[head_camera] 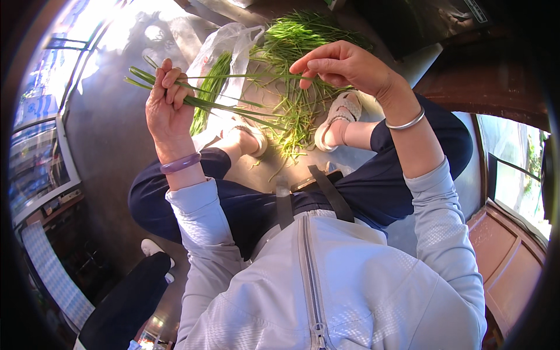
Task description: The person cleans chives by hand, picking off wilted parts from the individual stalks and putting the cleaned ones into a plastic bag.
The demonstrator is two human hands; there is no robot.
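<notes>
My left hand (170, 98) is closed around a few long green leaves (218, 106), like garlic chives, which stick out on both sides of the fist. To the right, my right hand (345, 68) hovers with bent fingers at the far end of one leaf; whether thumb and finger pinch it cannot be told. Below the hands, a neat bundle of the same greens (218, 78) lies partly in a clear plastic bag (240, 39). Beside it is a large loose pile of greens (302, 33). Yellowish trimmings (293, 118) are scattered on the floor between my feet.
My feet in woven sandals (339, 118) flank the trimmings. Another person's dark trouser leg (131, 297) and white shoe (151, 247) are at the lower left. Dark brown wooden furniture (485, 83) stands at the upper right, a glazed frame (41, 164) at the left.
</notes>
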